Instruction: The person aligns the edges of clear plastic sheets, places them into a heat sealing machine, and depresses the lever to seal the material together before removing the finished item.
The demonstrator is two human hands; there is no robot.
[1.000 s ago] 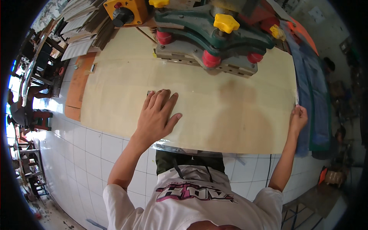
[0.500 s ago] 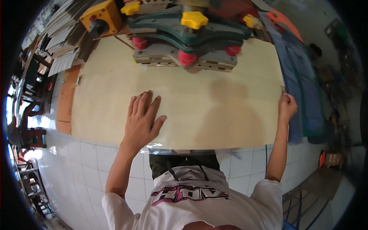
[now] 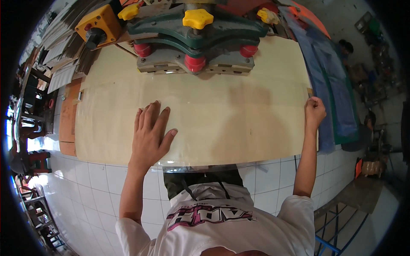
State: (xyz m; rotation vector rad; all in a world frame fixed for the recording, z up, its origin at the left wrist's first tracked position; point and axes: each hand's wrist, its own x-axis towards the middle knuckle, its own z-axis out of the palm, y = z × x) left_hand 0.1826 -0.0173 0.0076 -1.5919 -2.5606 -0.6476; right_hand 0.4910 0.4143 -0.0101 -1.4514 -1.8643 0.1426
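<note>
A large cream sheet [image 3: 196,123] lies under a plastic layer on the worktable. My left hand [image 3: 149,136] rests flat on it, left of the middle, with the fingers spread. At the sheet's right edge is my right hand [image 3: 315,112], its fingers curled and pressed together. Just beyond those fingertips sits a small brown tab [image 3: 310,91]; whether the fingers grip it or the edge is hidden. Over the far part of the sheet stands a green press head [image 3: 194,38] with a grey plate [image 3: 166,64] below and red round mounts [image 3: 195,62].
Yellow star knobs [image 3: 197,18] top the press, with a yellow control box [image 3: 99,26] to its left. Stacked boards [image 3: 68,47] stand at far left. Blue plastic sheeting [image 3: 331,85] hangs along the right side. A blue metal frame [image 3: 337,230] is at lower right.
The view has shifted a little, so the press and sheet appear further left. My left hand stays flat on the sheet. My right hand stays at the right edge, its fingers curled in more.
</note>
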